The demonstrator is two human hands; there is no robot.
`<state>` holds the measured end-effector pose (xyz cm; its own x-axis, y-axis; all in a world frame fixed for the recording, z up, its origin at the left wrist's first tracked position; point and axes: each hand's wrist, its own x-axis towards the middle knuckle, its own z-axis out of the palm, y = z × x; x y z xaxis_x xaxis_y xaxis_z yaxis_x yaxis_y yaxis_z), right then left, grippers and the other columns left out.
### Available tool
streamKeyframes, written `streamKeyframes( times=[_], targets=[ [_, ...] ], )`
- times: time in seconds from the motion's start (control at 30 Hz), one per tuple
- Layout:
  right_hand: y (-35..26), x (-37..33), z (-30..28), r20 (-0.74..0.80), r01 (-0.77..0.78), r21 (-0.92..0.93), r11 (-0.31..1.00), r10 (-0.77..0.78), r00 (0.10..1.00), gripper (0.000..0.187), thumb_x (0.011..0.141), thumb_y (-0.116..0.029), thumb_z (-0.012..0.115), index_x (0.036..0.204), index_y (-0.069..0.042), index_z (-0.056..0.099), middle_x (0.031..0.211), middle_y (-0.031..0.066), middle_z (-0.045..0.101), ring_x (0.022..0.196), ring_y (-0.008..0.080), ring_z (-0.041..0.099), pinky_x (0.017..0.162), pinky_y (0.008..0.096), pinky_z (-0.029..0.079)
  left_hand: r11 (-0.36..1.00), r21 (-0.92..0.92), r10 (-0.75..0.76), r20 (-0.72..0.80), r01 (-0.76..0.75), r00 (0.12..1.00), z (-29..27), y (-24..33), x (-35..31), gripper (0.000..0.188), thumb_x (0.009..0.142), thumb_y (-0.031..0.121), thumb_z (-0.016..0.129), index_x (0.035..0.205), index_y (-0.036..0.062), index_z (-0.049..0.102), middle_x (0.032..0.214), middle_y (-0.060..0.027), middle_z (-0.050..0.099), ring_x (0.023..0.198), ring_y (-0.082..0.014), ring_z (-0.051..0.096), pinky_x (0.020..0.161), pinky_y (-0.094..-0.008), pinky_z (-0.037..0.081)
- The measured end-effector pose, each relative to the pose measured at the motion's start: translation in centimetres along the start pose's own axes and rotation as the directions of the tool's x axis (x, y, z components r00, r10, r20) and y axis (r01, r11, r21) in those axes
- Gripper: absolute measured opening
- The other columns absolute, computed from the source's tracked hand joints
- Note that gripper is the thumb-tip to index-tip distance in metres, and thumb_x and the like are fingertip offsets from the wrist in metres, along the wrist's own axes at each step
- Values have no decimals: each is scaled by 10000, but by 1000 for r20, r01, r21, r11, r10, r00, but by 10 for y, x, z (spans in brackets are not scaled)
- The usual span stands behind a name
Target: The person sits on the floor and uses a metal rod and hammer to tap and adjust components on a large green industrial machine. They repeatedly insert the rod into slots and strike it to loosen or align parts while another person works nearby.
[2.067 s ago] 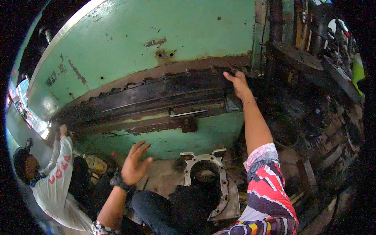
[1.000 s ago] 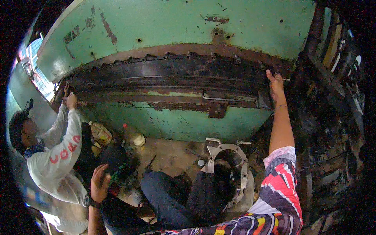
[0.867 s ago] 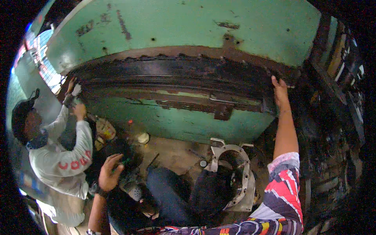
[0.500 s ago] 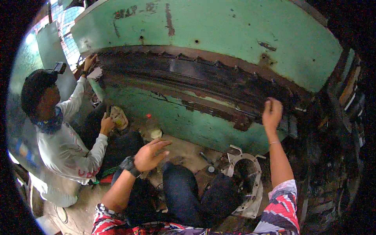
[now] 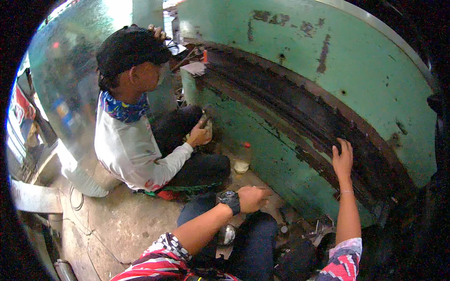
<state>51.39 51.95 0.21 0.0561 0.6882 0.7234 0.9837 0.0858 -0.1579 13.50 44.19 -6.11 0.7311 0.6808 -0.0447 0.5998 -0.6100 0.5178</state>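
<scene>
Head view, co-worker [image 5: 136, 136] (seated), bottle [image 5: 242, 158] nearby

The big machine [image 5: 300, 61] above the hands is green with a black greasy band [image 5: 300, 112]. Near the left hand [image 5: 251, 197], a co-worker wears a white shirt [image 5: 126, 150], black cap [image 5: 129, 47] and blue patterned scarf [image 5: 123, 110].

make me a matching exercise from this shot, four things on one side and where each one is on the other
Things:
1. right hand
2. left hand
3. plastic bottle
4. co-worker's cap

Places:
a. on the floor beside the green machine
b. on the co-worker's head
c. on the dark greasy band
d. low over the person's lap

Pairs: 1-c, 2-d, 3-a, 4-b
</scene>
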Motion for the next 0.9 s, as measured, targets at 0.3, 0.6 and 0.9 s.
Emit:
streamKeyframes(
  times=[0.3,0.6,0.9],
  targets=[
    [5,5,1,84,-70,16,997,68,994,350,921,-96,654,1260,-19,612,1257,172,615,1175,335,598,992,396,477,997,-48,45,-214,-57,976,-11,-14,-3,218,877,279,619,891,86,720,853,-206,714,782,-421,688,676,-537,559],
    [-28,-8,-28,434,-133,147,980,57,899,406,900,-207,714,1255,-29,632,1192,148,686,1093,284,662,954,380,511,994,-109,-2,-167,-16,986,-50,-57,1,371,877,254,646,1216,104,671,1004,-205,709,919,-395,688,772,-482,553],
    [-8,-23,-52,315,-319,139,938,263,912,344,921,-187,683,1210,-2,655,1127,134,712,1021,228,678,909,371,526,925,-352,-162,-707,-143,688,-122,-180,-16,385,901,92,683,1269,-4,623,1202,-156,670,1053,-282,663,938,-379,509]
  ],
)
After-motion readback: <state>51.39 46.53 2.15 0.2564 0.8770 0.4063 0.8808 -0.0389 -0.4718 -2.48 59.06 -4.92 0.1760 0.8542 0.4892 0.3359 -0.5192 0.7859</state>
